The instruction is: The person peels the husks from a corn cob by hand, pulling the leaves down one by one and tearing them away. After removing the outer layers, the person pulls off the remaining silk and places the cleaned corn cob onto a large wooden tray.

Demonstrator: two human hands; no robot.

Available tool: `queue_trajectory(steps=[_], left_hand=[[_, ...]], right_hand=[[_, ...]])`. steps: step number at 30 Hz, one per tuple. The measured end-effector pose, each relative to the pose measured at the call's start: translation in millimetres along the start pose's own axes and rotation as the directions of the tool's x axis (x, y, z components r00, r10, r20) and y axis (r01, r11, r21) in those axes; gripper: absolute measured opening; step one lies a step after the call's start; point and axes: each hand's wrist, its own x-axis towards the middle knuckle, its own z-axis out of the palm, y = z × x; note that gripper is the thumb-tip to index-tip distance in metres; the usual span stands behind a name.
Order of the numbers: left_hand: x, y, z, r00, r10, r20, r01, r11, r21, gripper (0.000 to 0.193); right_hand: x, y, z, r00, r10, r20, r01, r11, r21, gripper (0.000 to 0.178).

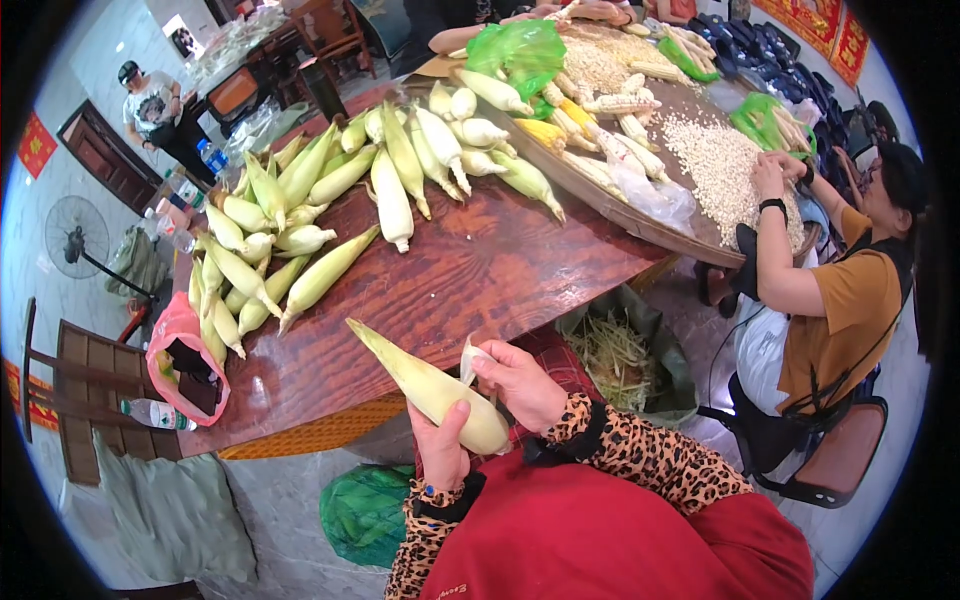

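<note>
A pale green ear of corn [425, 383], still wrapped in husk, lies slantwise over my lap with its tip toward the table. My left hand [440, 440] is closed round its thick lower part, thumb on top. Against the ear's upper right side, my right hand [515, 380] pinches a whitish strip of husk [470, 358] that stands away from the ear. Beyond my hands, a heap of husked ears [330, 180] covers the far left part of the dark red wooden table [450, 290].
A large round tray [600, 210] bears loose kernels [710, 165] and bare cobs; a co-worker [840, 280] sits at its right. A sack of husk scraps [625, 360] stands right of my lap. At left are a pink bag [185, 330], a bottle [155, 413] and a green bag [365, 515].
</note>
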Motion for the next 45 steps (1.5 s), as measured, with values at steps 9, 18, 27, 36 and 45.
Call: queue_trajectory(steps=[9,18,27,36,45], left_hand=[[12,5,-21,0.994,-0.02,-0.104,-0.005,0.973,-0.23,0.05],[21,10,-53,0.988,-0.081,-0.128,0.026,0.922,-0.387,0.048],[16,27,-22,0.997,0.082,-0.002,-0.081,0.985,-0.151,0.049],[-1,5,-14,1.0,0.023,-0.017,-0.022,0.998,0.052,0.052],[9,2,-15,0.998,-0.023,0.06,0.021,0.999,0.033,0.054]], right_hand=[[-1,-27,-33,0.987,-0.039,-0.155,0.102,0.9,0.423,0.008],[-36,-52,-59,0.968,0.221,0.118,-0.243,0.716,0.654,0.022],[-27,-67,-46,0.992,0.082,0.092,-0.101,0.968,0.228,0.024],[-25,-21,4,0.991,0.114,0.063,-0.043,0.74,-0.671,0.037],[-23,-25,-3,0.976,-0.047,0.211,0.195,0.614,-0.765,0.029]])
